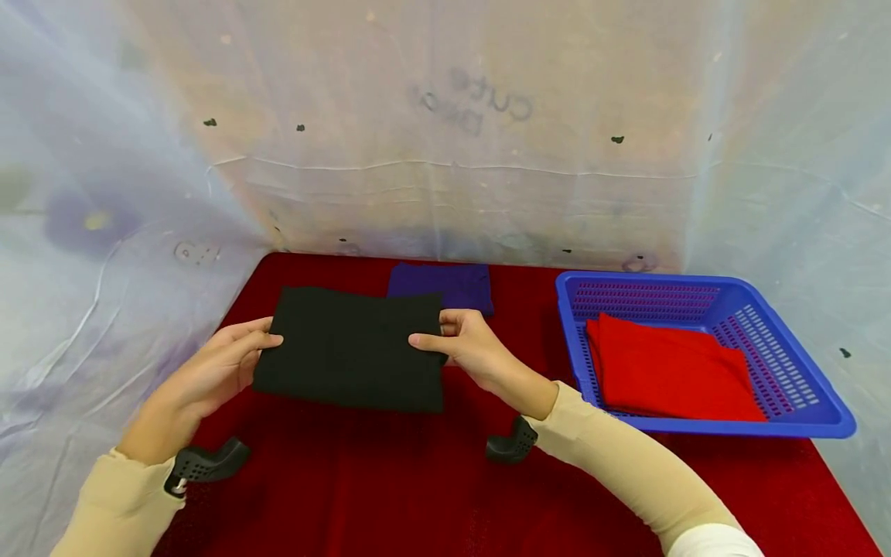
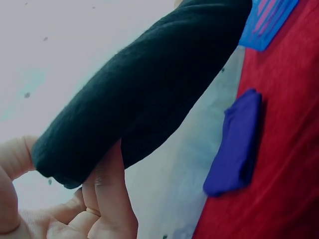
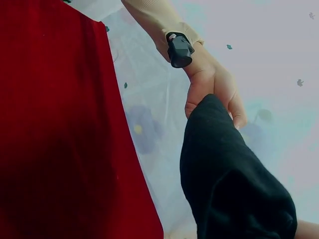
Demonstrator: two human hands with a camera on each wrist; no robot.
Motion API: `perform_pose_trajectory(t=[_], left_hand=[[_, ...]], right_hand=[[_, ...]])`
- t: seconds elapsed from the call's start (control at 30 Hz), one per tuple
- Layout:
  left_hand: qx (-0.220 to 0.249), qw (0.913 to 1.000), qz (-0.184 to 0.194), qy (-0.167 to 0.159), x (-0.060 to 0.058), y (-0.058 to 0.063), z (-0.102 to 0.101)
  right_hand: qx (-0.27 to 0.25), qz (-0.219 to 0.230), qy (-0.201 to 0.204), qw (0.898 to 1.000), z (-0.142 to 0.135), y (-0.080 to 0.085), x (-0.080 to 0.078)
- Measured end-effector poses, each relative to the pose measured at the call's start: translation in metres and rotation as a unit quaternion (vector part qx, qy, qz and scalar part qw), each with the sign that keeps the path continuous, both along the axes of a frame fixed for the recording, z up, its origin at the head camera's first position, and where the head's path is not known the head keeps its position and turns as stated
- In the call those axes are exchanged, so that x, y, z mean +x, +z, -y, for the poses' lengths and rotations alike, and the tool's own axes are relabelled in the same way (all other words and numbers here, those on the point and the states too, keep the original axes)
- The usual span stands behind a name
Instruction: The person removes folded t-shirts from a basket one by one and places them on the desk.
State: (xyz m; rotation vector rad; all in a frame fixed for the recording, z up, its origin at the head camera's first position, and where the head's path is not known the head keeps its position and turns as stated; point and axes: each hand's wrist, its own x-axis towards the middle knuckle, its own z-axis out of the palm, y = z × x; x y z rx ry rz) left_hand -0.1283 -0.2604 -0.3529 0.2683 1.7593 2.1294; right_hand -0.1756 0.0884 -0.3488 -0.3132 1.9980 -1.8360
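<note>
Between my two hands a folded black cloth point(image 1: 355, 348) is held up above the red table cover. My left hand point(image 1: 226, 360) pinches its left edge, thumb on the near face and fingers behind. At the right edge my right hand point(image 1: 473, 348) grips it the same way, its thumb lying over the front. In the left wrist view the cloth point(image 2: 134, 94) shows as a thick folded roll with fingers under it. The right wrist view has the cloth point(image 3: 234, 179) end-on, with the left hand point(image 3: 214, 89) at its far end. Behind it lies a folded purple cloth point(image 1: 445, 285), partly hidden.
A blue plastic basket point(image 1: 800, 371) stands at the right of the table, with a folded red cloth point(image 1: 675, 371) inside. The red cover point(image 1: 390, 480) spreads over the table. Pale sheeting point(image 1: 445, 193) hangs along the back and both sides.
</note>
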Motion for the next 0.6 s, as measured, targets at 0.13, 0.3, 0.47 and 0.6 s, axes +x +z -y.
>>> perform_pose_trajectory(t=[0.13,0.3,0.47,0.6], left_hand=[[-0.017,0.9996,0.001,0.023,0.004,-0.005,0.015],[-0.069,0.9966,0.004,0.045,0.008,-0.012,0.036],[-0.117,0.9911,0.016,0.061,0.011,-0.020,0.052],[-0.143,0.9878,0.024,0.058,0.013,-0.027,0.063]], right_hand=[[-0.001,0.012,0.003,1.000,0.016,-0.005,0.001],[-0.019,0.019,0.028,0.999,0.035,-0.014,0.002],[-0.054,0.032,0.043,0.997,0.053,-0.026,0.003],[-0.061,0.045,0.043,0.996,0.065,-0.033,0.004]])
